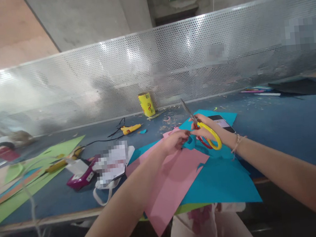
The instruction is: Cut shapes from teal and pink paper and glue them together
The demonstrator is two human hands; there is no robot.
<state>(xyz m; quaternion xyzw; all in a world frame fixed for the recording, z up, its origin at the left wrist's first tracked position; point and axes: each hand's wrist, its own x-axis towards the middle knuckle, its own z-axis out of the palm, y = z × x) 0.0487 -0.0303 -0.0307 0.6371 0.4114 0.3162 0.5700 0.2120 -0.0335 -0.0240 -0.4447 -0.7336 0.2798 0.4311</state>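
My right hand (pixel 203 128) grips scissors (pixel 203 131) with one yellow and one red handle, blades pointing up and away. My left hand (pixel 175 141) pinches a small blue paper piece (pixel 190 142) right at the scissors. Both hands hover over a large blue paper sheet (pixel 221 179) and a pink paper sheet (pixel 169 184) lying on the blue tabletop (pixel 272 130).
A yellow can (pixel 146 104) stands by the perforated metal screen (pixel 153 67). A yellow glue gun (pixel 131 128) with cable, a purple box (pixel 81 175), green paper (pixel 35 169), a phone (pixel 224 123) and a dark sheet (pixel 304 86) lie around. The table's front edge (pixel 58 217) is near me.
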